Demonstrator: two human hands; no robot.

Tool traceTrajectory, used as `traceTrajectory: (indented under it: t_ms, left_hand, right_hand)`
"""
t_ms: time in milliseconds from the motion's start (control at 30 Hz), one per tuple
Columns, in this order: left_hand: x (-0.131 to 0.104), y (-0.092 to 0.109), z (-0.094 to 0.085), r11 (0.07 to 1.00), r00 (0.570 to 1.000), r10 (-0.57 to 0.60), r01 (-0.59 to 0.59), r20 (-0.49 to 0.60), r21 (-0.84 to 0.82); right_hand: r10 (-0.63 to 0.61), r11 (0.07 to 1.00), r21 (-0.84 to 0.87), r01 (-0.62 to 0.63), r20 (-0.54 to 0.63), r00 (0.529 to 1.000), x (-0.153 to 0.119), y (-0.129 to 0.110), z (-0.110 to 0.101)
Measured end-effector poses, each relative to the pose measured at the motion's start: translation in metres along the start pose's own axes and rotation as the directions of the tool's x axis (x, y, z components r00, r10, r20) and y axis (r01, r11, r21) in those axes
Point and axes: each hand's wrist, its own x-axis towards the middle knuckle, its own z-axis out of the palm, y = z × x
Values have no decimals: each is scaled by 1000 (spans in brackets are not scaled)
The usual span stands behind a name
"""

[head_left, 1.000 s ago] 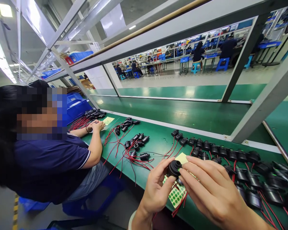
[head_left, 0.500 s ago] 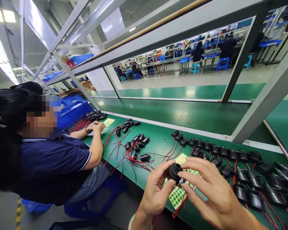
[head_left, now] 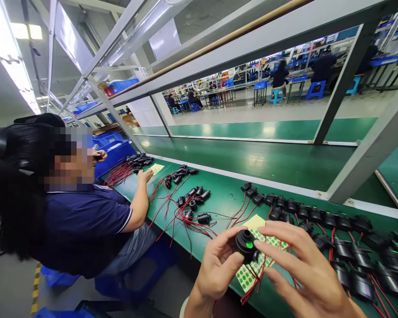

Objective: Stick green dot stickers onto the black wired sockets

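Note:
My left hand [head_left: 220, 260] grips a small round black water pump [head_left: 244, 248] with a nozzle on top and wires hanging below. A green dot sticker [head_left: 249, 244] shows on its upper face. Beside it is my right hand [head_left: 305, 269], fingers spread and holding nothing; its index fingertip is at the pump's edge, and I cannot tell if it touches. Beneath my hands lies a pale yellow sheet of green dot stickers [head_left: 245, 279], partly covered by wires and fingers.
Rows of black pumps [head_left: 361, 256] with red wires fill the right of the green bench [head_left: 225, 194]. A loose cluster of pumps [head_left: 194, 201] lies to the left. A co-worker [head_left: 86, 216] sits at left near blue bins [head_left: 114, 154]. A slanted metal post [head_left: 368, 154] rises at right.
My right fingers have drawn back from the pump and spread, and the green dot now shows on it. The co-worker's hands have moved apart, one raised toward the face.

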Motion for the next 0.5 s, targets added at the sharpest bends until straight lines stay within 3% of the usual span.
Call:
traceTrajectory:
  t_ms: [133, 333, 500]
  left_hand:
    - [-3, 0, 0, 1000, 1000, -3, 3, 8, -4]
    - [-4, -3, -3, 999, 999, -42, 42, 13, -27]
    - [-3, -6, -4, 997, 999, -40, 39, -14, -68]
  right_hand:
    - [-82, 990, -117, 84, 15, 996, 3, -3, 5]
    - [36, 997, 62, -38, 38, 999, -5, 0, 7]
    - [66, 995, 66, -69, 38, 997, -3, 1, 1]
